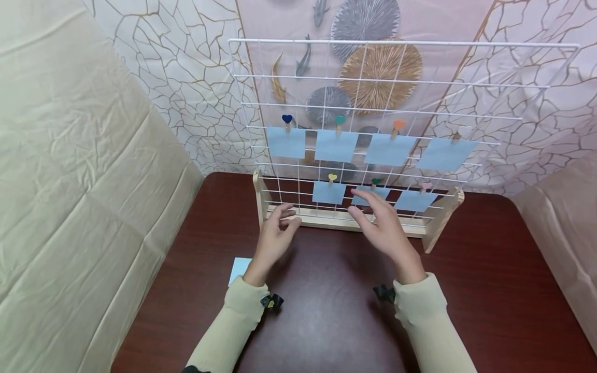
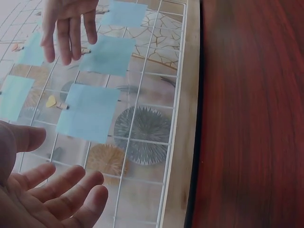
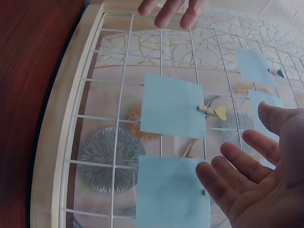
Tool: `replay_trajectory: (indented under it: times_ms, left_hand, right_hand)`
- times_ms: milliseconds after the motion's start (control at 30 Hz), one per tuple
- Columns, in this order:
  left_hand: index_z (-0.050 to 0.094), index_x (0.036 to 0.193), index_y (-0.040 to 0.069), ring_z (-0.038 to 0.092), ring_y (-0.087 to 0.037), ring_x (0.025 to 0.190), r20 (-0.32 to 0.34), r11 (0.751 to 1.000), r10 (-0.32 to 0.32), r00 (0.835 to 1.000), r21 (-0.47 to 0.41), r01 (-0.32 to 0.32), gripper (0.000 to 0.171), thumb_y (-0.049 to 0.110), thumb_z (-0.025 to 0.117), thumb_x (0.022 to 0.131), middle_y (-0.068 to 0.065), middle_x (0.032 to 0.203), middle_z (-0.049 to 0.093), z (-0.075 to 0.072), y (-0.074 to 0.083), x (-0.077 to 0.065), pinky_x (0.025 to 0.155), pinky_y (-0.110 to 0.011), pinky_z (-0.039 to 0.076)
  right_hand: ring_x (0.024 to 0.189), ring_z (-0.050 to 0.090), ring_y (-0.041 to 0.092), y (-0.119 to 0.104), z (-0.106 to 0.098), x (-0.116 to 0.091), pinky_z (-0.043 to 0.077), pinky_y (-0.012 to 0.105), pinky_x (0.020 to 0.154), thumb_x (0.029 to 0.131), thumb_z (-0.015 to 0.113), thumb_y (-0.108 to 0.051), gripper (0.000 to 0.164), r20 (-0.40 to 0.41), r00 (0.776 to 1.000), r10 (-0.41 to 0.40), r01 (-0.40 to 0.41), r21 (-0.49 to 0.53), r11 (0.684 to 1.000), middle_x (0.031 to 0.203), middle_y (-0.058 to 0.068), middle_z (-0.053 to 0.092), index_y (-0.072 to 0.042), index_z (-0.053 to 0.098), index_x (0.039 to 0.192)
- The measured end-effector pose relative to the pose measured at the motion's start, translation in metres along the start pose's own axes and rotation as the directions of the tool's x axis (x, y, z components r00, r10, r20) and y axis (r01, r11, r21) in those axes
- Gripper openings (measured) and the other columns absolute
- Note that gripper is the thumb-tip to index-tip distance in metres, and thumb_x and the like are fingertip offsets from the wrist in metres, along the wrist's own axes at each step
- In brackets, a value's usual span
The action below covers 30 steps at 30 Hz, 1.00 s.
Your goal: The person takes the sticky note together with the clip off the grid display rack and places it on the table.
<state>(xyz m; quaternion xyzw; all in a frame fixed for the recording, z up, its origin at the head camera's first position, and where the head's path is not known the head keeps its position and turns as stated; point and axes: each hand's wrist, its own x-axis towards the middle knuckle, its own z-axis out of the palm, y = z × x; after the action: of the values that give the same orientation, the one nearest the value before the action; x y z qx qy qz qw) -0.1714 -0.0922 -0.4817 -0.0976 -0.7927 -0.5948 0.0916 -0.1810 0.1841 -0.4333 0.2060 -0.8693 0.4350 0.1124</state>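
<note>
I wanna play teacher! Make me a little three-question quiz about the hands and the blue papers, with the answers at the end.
1. How many blue papers hang in the upper row on the white grid?
2. True or false: the left hand holds nothing.
3. Pick one: what colour is the heart on the clip of the lower row's leftmost paper?
a) pink
b) yellow
c) dark green

Key:
1. Four.
2. True.
3. b, yellow.

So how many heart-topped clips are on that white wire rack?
7. Upper row, left to right in the head view: dark blue clip, teal clip, orange clip, white clip. Lower row: yellow clip, green clip, pink clip. Others might be hidden.
</note>
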Motion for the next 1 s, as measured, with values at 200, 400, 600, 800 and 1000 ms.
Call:
replay_trajectory:
  times_ms: [200, 400, 600, 800, 1000]
  left_hand:
    - [0.060, 0.142, 0.002, 0.074, -0.034, 0.110, -0.006, 1.000, 0.017, 1.000, 0.012, -0.017, 0.042, 0.017, 0.068, 0.104, -0.023, 0.133, 0.068, 0.006, 0.001, 0.005, 0.090, -0.052, 0.059]
    - [0.063, 0.140, 0.004, 0.074, -0.034, 0.110, -0.023, 0.999, 0.033, 0.999, 0.017, -0.033, 0.040, 0.017, 0.069, 0.103, -0.021, 0.132, 0.069, 0.009, 0.004, 0.011, 0.094, -0.049, 0.058]
    - [0.064, 0.141, 0.004, 0.074, -0.035, 0.111, -0.009, 1.000, 0.028, 1.000, -0.006, -0.028, 0.041, 0.016, 0.070, 0.102, -0.020, 0.134, 0.069, 0.015, 0.004, 0.018, 0.090, -0.048, 0.060]
    - [0.063, 0.142, 0.004, 0.073, -0.034, 0.111, 0.003, 0.999, 0.035, 0.999, -0.001, -0.035, 0.042, 0.017, 0.070, 0.103, -0.019, 0.134, 0.068, 0.019, 0.005, 0.021, 0.088, -0.047, 0.061]
    - [0.062, 0.142, 0.000, 0.073, -0.035, 0.111, 0.011, 0.999, 0.045, 0.999, 0.015, -0.045, 0.042, 0.016, 0.069, 0.103, -0.021, 0.133, 0.068, 0.021, 0.009, 0.024, 0.086, -0.048, 0.060]
  right_hand:
    - [0.150, 0.040, 0.037, -0.003, 0.002, 0.007, 0.037, 0.066, 0.114, 0.107, 0.065, -0.022, 0.048, -0.009, 1.000, -0.010, 0.011, 0.011, 1.000, 0.156, 0.013, 0.053, -0.006, 0.055, 0.152]
    - [0.139, 0.053, 0.037, -0.005, 0.005, 0.015, 0.050, 0.060, 0.102, 0.107, 0.065, -0.020, 0.048, -0.023, 0.998, -0.062, 0.062, 0.029, 0.998, 0.155, 0.014, 0.053, -0.006, 0.055, 0.151]
    - [0.147, 0.044, 0.035, -0.004, 0.007, 0.020, 0.046, 0.061, 0.108, 0.108, 0.064, -0.020, 0.047, -0.019, 0.998, -0.066, 0.066, 0.011, 0.998, 0.155, 0.014, 0.053, -0.006, 0.055, 0.151]
    - [0.148, 0.042, 0.038, -0.004, 0.009, 0.026, 0.040, 0.063, 0.112, 0.108, 0.064, -0.022, 0.048, -0.001, 0.998, -0.068, 0.068, -0.004, 0.998, 0.155, 0.017, 0.052, -0.003, 0.054, 0.151]
    - [0.141, 0.050, 0.037, -0.005, 0.010, 0.031, 0.050, 0.060, 0.103, 0.107, 0.065, -0.023, 0.050, 0.007, 0.998, -0.063, 0.063, 0.005, 0.998, 0.155, 0.018, 0.052, -0.004, 0.054, 0.152]
